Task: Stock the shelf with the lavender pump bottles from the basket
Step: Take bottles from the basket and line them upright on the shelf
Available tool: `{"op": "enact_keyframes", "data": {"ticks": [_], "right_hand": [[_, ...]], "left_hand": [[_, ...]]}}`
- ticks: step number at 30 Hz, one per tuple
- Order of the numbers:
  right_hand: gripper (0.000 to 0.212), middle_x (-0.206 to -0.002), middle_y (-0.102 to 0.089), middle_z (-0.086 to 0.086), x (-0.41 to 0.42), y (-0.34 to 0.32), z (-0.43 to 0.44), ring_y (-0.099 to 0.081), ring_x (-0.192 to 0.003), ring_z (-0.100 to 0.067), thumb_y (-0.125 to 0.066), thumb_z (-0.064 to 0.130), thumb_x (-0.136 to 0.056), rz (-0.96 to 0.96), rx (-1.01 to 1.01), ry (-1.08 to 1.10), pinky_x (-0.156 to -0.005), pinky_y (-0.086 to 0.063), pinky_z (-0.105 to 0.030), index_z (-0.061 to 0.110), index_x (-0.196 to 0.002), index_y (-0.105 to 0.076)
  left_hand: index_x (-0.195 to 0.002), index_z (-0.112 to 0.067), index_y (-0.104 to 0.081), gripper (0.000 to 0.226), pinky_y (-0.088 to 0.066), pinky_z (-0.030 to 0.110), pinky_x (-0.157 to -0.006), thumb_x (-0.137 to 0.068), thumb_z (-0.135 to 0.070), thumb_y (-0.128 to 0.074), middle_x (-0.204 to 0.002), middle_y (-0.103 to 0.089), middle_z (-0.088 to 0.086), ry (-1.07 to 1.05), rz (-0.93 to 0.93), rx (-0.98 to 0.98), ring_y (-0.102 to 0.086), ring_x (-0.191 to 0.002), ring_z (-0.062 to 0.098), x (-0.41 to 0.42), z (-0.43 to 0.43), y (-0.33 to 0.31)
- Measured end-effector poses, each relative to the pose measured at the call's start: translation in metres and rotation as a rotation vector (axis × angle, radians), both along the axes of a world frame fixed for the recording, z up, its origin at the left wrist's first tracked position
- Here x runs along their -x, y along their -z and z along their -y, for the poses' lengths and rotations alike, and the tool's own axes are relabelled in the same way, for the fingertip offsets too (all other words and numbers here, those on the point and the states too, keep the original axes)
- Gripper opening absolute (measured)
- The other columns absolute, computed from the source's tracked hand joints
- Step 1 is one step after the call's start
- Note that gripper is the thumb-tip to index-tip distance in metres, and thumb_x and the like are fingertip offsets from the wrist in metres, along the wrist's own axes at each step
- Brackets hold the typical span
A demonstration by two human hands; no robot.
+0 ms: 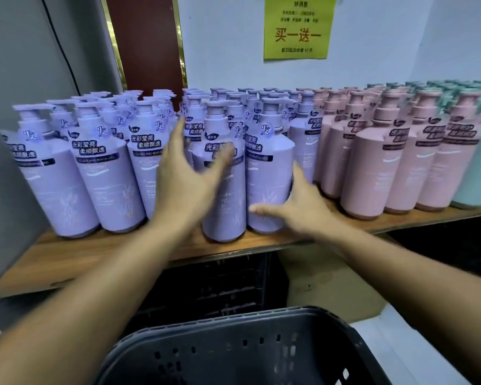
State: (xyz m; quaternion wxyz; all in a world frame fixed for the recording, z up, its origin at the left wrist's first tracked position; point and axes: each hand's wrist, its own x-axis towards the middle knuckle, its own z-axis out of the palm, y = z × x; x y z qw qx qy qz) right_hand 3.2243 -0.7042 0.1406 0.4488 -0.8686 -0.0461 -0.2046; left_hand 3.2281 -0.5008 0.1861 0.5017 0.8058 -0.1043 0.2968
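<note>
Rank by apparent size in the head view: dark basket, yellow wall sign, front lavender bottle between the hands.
1. dark basket, largest, partly from nearness.
2. front lavender bottle and yellow wall sign: look alike, not ranked.

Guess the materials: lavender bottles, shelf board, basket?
Lavender bottles: probably plastic, with a matte to satin skin, soft highlights and moulded pump heads. Shelf board: wood or wood-look laminate, going by the brown grain streaks; I can't tell which. Basket: dark grey moulded plastic, going by the slotted wall, rounded rim and dull sheen.
</note>
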Motion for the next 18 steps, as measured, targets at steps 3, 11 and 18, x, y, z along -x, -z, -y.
{"op": "enact_keyframes", "data": {"ticks": [3,11,18], "right_hand": [[0.086,-0.116,-0.068,0.01,0.001,0.038,-0.002,-0.064,-0.103,-0.009,-0.082,0.065,-0.045,-0.038,-0.014,0.068,-0.091,-0.053,-0.036,0.028,-0.118,-0.055],[0.074,-0.113,-0.07,0.003,-0.015,0.042,-0.007,-0.065,-0.102,-0.018,-0.08,0.065,-0.052,0.014,0.005,0.194,-0.083,-0.051,-0.031,0.023,-0.11,-0.058],[0.074,-0.129,-0.061,-0.011,0.003,0.047,-0.022,-0.055,-0.12,-0.029,-0.08,0.047,-0.07,-0.024,0.063,0.283,-0.097,-0.044,-0.038,0.01,-0.128,-0.051]], "left_hand": [[-0.152,-0.016,-0.017,0.104,-0.038,0.041,-0.109,-0.073,-0.038,-0.08,-0.146,-0.043,0.006,0.025,-0.063,-0.181,-0.045,-0.132,0.022,0.022,0.002,0.062],[-0.146,-0.005,-0.027,0.092,-0.036,0.03,-0.102,-0.076,-0.037,-0.078,-0.141,-0.047,0.011,-0.061,-0.037,-0.258,-0.047,-0.127,0.027,-0.004,0.012,0.08],[-0.128,-0.006,-0.05,0.063,-0.043,0.036,-0.093,-0.079,-0.039,-0.074,-0.118,-0.064,0.014,-0.088,-0.196,-0.421,-0.057,-0.11,0.035,-0.002,0.011,0.079]]}}
